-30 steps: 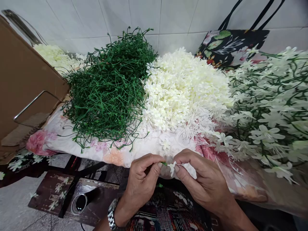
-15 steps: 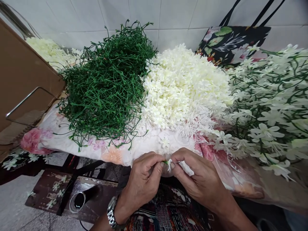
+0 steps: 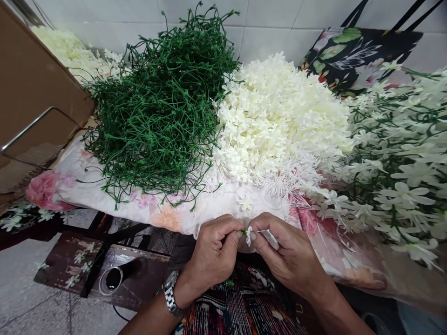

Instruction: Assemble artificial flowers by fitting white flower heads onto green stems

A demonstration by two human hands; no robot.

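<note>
Close to my lap, my left hand [image 3: 217,246] pinches the green tip of an artificial flower stem [image 3: 244,232], mostly hidden by the fingers. My right hand [image 3: 284,246] meets it, thumb and forefinger closed on a small white artificial flower [image 3: 249,236] with a thin white thread sticking out. Flower and stem tip touch between the fingertips. Just beyond lies a single loose blossom [image 3: 245,202] on the floral cloth [image 3: 223,197]. Behind are a heap of green stems [image 3: 167,107], a heap of cream-white blossoms [image 3: 279,116] and white stamen threads [image 3: 300,172].
Stemmed white flowers [image 3: 405,190] crowd the right side. At the left stands a cardboard box [image 3: 38,88] with a wire handle [image 3: 31,128]. A black floral bag [image 3: 359,56] leans on the tiled wall. Lower left, a cup [image 3: 111,280] rests on a brown wooden board [image 3: 139,265].
My view has tilted and shifted a little, so the heaps sit higher and the bag farther right. Both hands keep their pinch on the flower and stem.
</note>
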